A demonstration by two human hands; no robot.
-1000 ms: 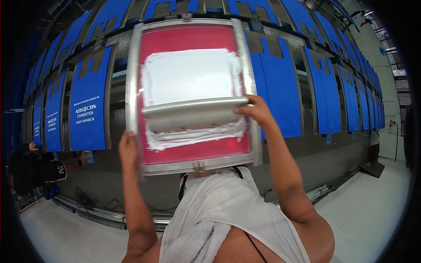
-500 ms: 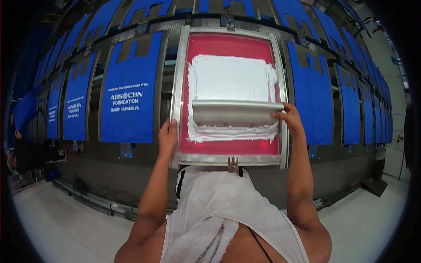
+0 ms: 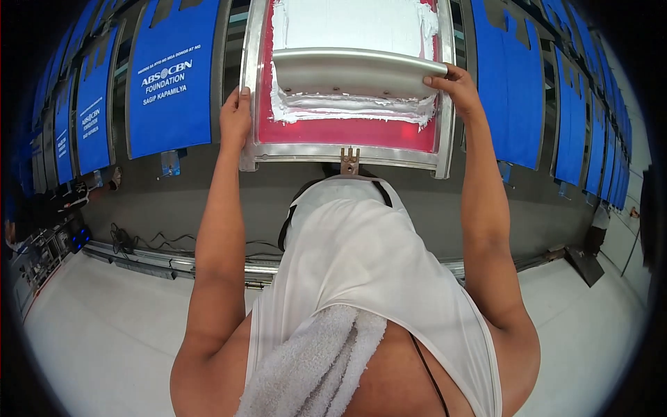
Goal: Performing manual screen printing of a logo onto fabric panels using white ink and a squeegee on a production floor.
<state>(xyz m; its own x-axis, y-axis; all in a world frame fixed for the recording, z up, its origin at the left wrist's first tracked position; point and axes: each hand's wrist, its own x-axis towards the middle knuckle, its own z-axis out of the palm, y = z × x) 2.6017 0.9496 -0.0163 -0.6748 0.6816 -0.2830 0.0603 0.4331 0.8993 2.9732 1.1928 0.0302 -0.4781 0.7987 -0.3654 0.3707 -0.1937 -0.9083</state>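
Note:
A metal screen frame (image 3: 300, 153) with pink mesh (image 3: 326, 134) and thick white ink (image 3: 354, 28) is at the top centre, a small metal bracket (image 3: 349, 162) on its near edge. My left hand (image 3: 235, 115) grips the frame's left side with closed fingers. A long silver squeegee (image 3: 351, 73) lies across the ink, its lower edge in the white smears. My right hand (image 3: 460, 89) grips the squeegee's right end, thumb on its face, fingers at the frame's right side. My white top and towel fill the lower middle.
Blue cut bag pieces on boards flank the screen, printed ones (image 3: 167, 121) left, others (image 3: 507, 111) right. Cables (image 3: 125, 240) and a metal rail run below, above white floor (image 3: 97, 313). A dark tilted plate (image 3: 583, 267) is at lower right. Part of another person (image 3: 114, 179) shows far left.
The screen, both my hands and the surrounding boards appear much higher in the picture as the view has shifted. The squeegee stays in my right hand at the ink's near part.

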